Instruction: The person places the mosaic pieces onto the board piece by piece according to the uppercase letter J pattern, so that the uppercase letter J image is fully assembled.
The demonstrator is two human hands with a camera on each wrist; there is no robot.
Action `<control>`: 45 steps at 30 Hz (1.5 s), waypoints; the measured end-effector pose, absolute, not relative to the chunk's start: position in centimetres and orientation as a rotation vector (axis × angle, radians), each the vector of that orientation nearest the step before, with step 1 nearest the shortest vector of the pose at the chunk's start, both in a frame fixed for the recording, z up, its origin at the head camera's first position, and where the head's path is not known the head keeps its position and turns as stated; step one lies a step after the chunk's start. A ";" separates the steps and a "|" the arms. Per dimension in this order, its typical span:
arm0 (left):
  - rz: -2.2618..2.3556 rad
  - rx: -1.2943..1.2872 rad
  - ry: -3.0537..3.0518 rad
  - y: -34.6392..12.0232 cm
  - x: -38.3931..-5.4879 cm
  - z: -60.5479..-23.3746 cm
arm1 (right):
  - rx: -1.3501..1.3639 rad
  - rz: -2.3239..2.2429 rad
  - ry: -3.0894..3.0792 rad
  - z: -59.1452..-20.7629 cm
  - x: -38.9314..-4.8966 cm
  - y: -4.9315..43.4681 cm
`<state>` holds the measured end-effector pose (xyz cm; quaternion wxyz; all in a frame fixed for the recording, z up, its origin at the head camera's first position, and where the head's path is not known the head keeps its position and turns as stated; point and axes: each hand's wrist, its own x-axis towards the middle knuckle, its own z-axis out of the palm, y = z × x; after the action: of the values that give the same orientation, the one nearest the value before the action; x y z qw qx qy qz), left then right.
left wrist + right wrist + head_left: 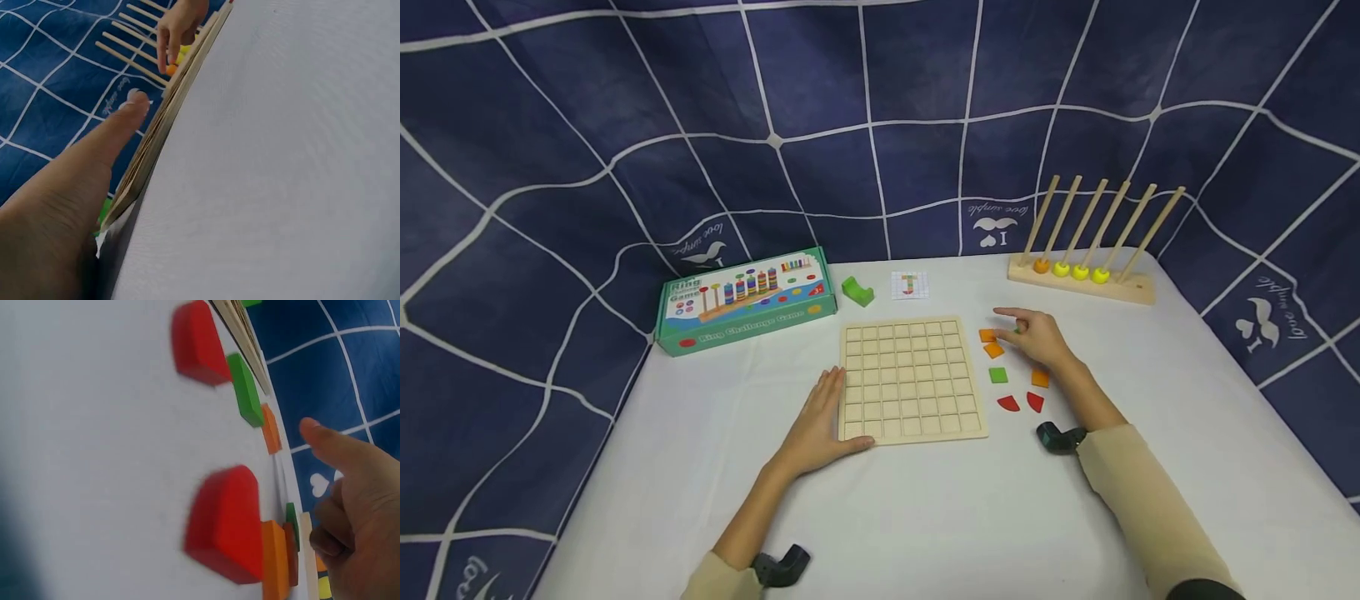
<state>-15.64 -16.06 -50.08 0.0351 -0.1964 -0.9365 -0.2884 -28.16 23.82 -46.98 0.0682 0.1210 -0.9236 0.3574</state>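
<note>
My left hand (820,417) lies at the near left corner of a wooden grid board (932,437), straight fingers along its left side and thumb at its near edge. My right hand (1033,337) hovers right of the board, index finger extended and thumb apart from it. Below the thumb lie an orange square block (987,335) and a tilted orange block (993,350). A green piece (1018,328) is partly hidden by this hand. Nearer me are a green square (997,375), another orange block (1040,378) and two red quarter-round blocks (1008,403).
Behind the board lie a pattern card (910,285) with a J shape and a green curved block (857,292). A Ring Challenge Game box (745,300) stands back left. Back right is a wooden peg stand (1120,287) with orange and yellow beads. A dark curtain (820,108) hangs behind.
</note>
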 end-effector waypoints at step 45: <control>-0.546 -0.624 -2.915 -15.2 -14.9 -50.4 | 0.615 1.043 -2.679 -46.6 -25.3 13.5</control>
<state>-14.93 -15.20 -50.41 0.0555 -0.2056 -0.9604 -0.1798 -25.28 13.47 -46.58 0.1007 0.2080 -0.9067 0.3529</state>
